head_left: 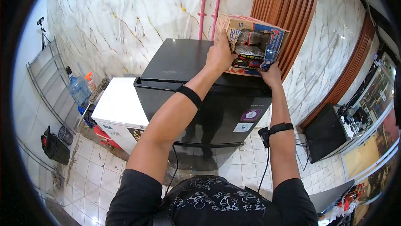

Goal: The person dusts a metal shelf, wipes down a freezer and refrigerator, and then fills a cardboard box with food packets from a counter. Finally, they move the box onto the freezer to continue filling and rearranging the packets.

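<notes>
A cardboard box [272,44] with blue and red print is held at the top right of a black refrigerator [175,65]. Through a cut-out in its front, several dark packets [250,52] show inside. My left hand [220,54] grips the box's left side, thumb at the front near the opening. Low on the right, my right hand [271,74] has its fingers at the box's lower right corner. The box leans a little; whether its base rests on the refrigerator top cannot be made out.
A white chest freezer [121,100] stands left of the refrigerator. Beyond it are a blue water jug [79,89], an orange spray bottle [90,80] and a metal rack [54,75]. Pink pipes [203,8] run up the marbled wall. A black cabinet [325,134] stands at the right.
</notes>
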Available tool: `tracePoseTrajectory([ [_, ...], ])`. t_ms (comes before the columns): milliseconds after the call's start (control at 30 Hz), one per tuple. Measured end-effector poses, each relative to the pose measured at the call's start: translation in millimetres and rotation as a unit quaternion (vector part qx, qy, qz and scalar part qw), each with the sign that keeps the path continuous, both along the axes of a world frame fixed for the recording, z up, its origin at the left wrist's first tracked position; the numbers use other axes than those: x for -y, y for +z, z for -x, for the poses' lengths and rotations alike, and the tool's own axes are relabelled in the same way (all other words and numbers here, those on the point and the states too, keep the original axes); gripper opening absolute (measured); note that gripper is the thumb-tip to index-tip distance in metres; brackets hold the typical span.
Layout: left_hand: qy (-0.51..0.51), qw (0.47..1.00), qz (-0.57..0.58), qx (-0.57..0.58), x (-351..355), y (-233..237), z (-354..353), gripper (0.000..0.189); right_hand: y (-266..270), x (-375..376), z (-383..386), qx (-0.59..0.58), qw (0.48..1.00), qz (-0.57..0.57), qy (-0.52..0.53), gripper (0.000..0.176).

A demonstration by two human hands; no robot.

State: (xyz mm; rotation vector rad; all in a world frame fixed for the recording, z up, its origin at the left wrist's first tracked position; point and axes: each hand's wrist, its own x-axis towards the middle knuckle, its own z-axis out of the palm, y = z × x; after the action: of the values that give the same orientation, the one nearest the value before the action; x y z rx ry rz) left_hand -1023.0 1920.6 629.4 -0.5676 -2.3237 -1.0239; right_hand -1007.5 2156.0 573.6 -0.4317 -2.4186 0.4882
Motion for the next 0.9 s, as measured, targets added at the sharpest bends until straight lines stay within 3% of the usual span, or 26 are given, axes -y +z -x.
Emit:
tracePoseTrajectory([
  [67, -0.001, 0.998, 0.025, 0.049, -0.7, -3.2, -0.4, 0.094, -9.4, -11.5, 10.1, 0.033, 0.999, -0.029, -0.028, 0.089],
  [133, 0.000, 0.997, 0.035, 0.066, 0.1, -6.5, -3.0, 0.096, -17.1, -31.3, 22.5, 0.105, 0.993, 0.029, 0.055, 0.092],
  [200, -0.004, 0.997, 0.053, 0.063, 4.8, -11.6, -0.2, 0.093, -15.5, -29.5, 6.7, 0.049, 0.994, 0.048, 0.084, 0.092],
  [267, -0.011, 0.994, 0.063, 0.090, 9.6, -14.4, 8.2, 0.085, -11.5, -33.5, -6.9, 0.016, 0.965, 0.112, 0.235, 0.092],
  [300, 0.010, 0.993, 0.073, 0.089, 11.0, -22.1, 19.2, 0.078, -8.7, -26.5, -19.4, -0.031, 0.954, 0.116, 0.275, 0.071],
  [333, 0.030, 0.992, 0.083, 0.093, 12.4, -31.8, 29.3, 0.072, -2.2, -20.5, -24.0, -0.030, 0.953, 0.116, 0.278, 0.071],
  [367, 0.008, 0.986, 0.115, 0.117, 16.3, -28.0, 26.4, 0.050, 2.3, -16.7, -28.0, -0.009, 0.966, 0.148, 0.212, 0.060],
  [400, 0.008, 0.986, 0.116, 0.120, 14.7, -29.6, 26.8, 0.050, 4.5, -15.9, -28.9, 0.011, 0.973, 0.179, 0.143, 0.049],
  [433, 0.012, 0.990, 0.103, 0.100, 12.7, -30.7, 27.0, 0.047, -9.0, -23.3, -15.4, -0.075, 0.987, 0.055, 0.128, 0.035],
  [633, 0.038, 0.996, 0.050, 0.055, 10.6, -38.5, 28.7, 0.048, 7.9, 3.7, -20.5, -0.053, 0.997, 0.038, 0.040, 0.036],
  [767, 0.033, 0.998, 0.023, 0.042, 11.8, -45.8, 37.1, 0.064, 9.1, -0.4, -16.5, 0.006, 0.998, 0.022, 0.064, 0.038],
  [900, 0.029, 0.998, 0.035, 0.035, 11.7, -48.7, 39.5, 0.064, 13.6, 3.2, -22.7, 0.031, 0.998, 0.016, 0.058, 0.040],
])
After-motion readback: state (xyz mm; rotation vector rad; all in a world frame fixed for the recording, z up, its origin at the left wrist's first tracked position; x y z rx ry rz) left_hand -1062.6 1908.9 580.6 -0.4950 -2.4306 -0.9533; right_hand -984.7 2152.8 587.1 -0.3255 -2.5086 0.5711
